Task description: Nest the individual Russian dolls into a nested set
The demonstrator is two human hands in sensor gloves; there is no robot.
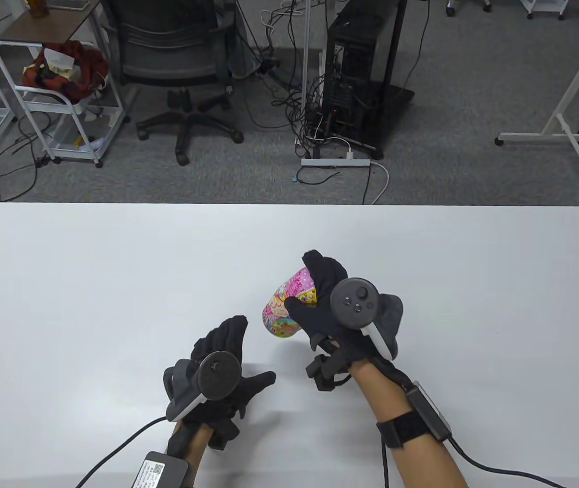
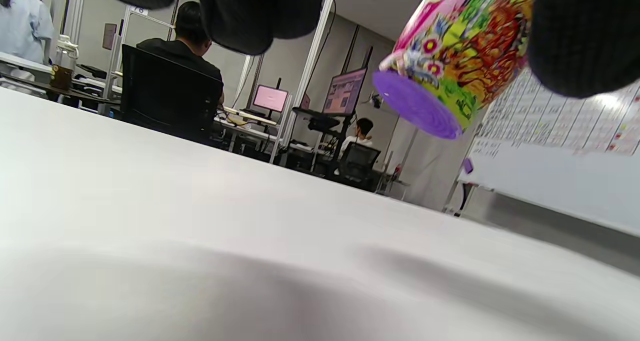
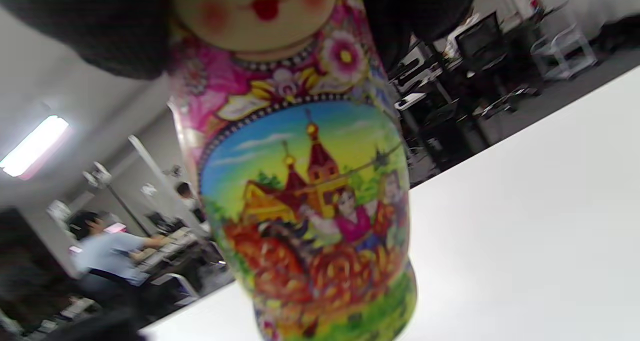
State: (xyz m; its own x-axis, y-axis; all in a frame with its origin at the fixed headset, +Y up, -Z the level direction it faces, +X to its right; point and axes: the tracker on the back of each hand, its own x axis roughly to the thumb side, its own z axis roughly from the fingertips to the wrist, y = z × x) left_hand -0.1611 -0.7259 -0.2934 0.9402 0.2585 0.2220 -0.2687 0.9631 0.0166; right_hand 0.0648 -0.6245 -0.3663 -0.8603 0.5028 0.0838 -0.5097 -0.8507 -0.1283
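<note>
Gripping the glossy, brightly painted wooden nesting doll (image 1: pixel 286 310) by its head, my right hand (image 1: pixel 337 305) lifts it tilted above the white table (image 1: pixel 65 284), near the middle. My left hand (image 1: pixel 220 363) hovers relaxed, empty. It seems light, hollow, slippery; I'd hold both halves.

We're in an office/lab space. Grey carpet floor (image 1: pixel 472 101), a black swivel chair (image 1: pixel 177 76), a PC tower (image 1: pixel 353 76) with a cable tangle and power strip (image 1: pixel 335 162) beside it, a white wire cart (image 1: pixel 60 101). White worktop (image 1: pixel 116 279) up front. From the left wrist view we see people seated at desks, lit monitors (image 2: pixel 270 98) and a whiteboard (image 2: pixel 560 126) full of gridded notes. The right wrist view adds a ceiling light panel (image 3: pixel 32 146).
</note>
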